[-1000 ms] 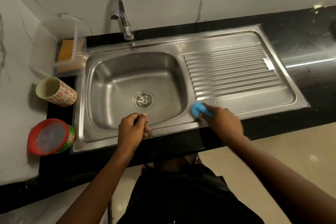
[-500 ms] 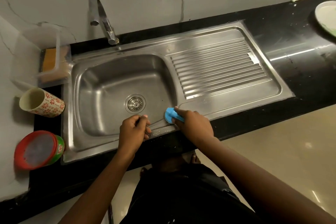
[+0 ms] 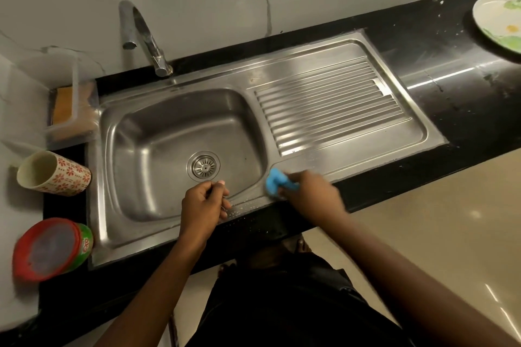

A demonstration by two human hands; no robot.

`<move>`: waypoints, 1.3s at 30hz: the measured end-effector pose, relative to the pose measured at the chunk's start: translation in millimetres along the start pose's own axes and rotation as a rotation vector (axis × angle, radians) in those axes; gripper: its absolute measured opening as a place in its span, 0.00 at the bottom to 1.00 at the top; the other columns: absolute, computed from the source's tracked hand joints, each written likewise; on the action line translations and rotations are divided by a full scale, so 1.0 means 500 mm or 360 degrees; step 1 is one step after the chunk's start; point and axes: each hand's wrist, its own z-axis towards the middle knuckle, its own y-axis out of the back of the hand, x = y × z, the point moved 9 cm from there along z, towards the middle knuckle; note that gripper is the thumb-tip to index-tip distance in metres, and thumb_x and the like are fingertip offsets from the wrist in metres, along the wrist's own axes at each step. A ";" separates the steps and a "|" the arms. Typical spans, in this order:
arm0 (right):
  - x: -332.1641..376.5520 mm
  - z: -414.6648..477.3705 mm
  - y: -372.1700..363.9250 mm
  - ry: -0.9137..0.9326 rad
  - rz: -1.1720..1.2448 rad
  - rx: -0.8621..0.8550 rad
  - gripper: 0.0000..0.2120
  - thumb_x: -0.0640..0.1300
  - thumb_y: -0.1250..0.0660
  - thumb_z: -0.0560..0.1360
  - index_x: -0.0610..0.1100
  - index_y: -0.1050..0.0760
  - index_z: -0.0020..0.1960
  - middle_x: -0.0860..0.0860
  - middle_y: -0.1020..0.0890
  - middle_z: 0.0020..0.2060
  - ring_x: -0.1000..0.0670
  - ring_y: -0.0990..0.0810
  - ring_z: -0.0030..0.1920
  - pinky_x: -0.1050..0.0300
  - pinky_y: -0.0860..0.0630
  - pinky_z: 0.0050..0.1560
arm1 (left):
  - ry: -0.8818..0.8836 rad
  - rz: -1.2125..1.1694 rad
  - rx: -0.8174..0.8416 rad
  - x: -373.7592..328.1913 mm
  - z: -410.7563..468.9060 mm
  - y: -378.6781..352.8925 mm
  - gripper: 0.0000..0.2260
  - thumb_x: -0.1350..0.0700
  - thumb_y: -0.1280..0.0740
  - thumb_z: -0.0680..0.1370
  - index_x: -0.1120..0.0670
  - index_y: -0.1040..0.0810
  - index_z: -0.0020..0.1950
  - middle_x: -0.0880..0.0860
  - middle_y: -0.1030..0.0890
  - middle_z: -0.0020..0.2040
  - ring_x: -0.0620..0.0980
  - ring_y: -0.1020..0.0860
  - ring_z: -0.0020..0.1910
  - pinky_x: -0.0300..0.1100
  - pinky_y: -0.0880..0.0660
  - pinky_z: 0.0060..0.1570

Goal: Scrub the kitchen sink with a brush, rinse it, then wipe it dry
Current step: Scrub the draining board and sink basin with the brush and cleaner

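Note:
A steel sink (image 3: 118,132) with a ribbed drainboard (image 3: 329,110) is set in a black counter. My right hand (image 3: 310,194) grips a blue brush (image 3: 275,183) and presses it on the sink's front rim, at the corner between basin and drainboard. Motion blurs this hand. My left hand (image 3: 204,205) rests on the front rim near the drain (image 3: 203,165), fingers curled, with nothing visible in it. Small droplets or foam specks dot the rim between the two hands.
The tap (image 3: 143,36) stands behind the basin. On the left counter are a clear box with a sponge (image 3: 66,110), a flowered cup lying on its side (image 3: 53,173) and a red-lidded tub (image 3: 52,248). A plate (image 3: 500,21) sits far right.
My right hand with the brush has slid left along the front rim, from the drainboard edge to the basin corner. The left hand has stayed put. The view has shifted right.

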 end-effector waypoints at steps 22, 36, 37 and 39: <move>-0.034 -0.061 0.016 0.0057 -0.0063 -0.0269 0.26 0.59 0.36 0.83 0.61 0.36 0.80 0.48 0.17 0.61 0.49 0.17 0.55 0.50 0.18 0.58 | -0.0095 0.0091 0.0150 -0.046 0.000 -0.086 0.14 0.53 0.36 0.85 0.59 0.18 0.45 0.59 0.17 0.36 0.49 0.22 0.30 0.39 0.25 0.31; -0.363 0.000 0.295 -0.0514 0.0055 -0.0686 0.22 0.53 0.34 0.83 0.50 0.27 0.76 0.43 0.16 0.58 0.45 0.17 0.50 0.43 0.18 0.51 | -0.0092 0.0128 0.0208 -0.045 -0.008 -0.149 0.14 0.52 0.35 0.85 0.58 0.18 0.45 0.57 0.16 0.35 0.51 0.22 0.30 0.44 0.24 0.33; -0.340 0.003 0.278 -0.0494 0.0024 -0.0664 0.22 0.53 0.34 0.83 0.50 0.28 0.76 0.44 0.16 0.57 0.46 0.18 0.49 0.47 0.19 0.49 | -0.0083 0.0131 0.0211 -0.044 -0.008 -0.153 0.14 0.52 0.35 0.85 0.58 0.18 0.45 0.57 0.16 0.35 0.51 0.21 0.30 0.44 0.24 0.33; -0.260 0.012 0.217 -0.0375 -0.0017 -0.0548 0.21 0.54 0.36 0.84 0.51 0.28 0.76 0.45 0.16 0.57 0.47 0.18 0.49 0.52 0.23 0.48 | -0.0066 0.0133 0.0214 -0.044 -0.007 -0.160 0.14 0.52 0.35 0.85 0.58 0.18 0.45 0.57 0.16 0.35 0.51 0.21 0.30 0.45 0.24 0.34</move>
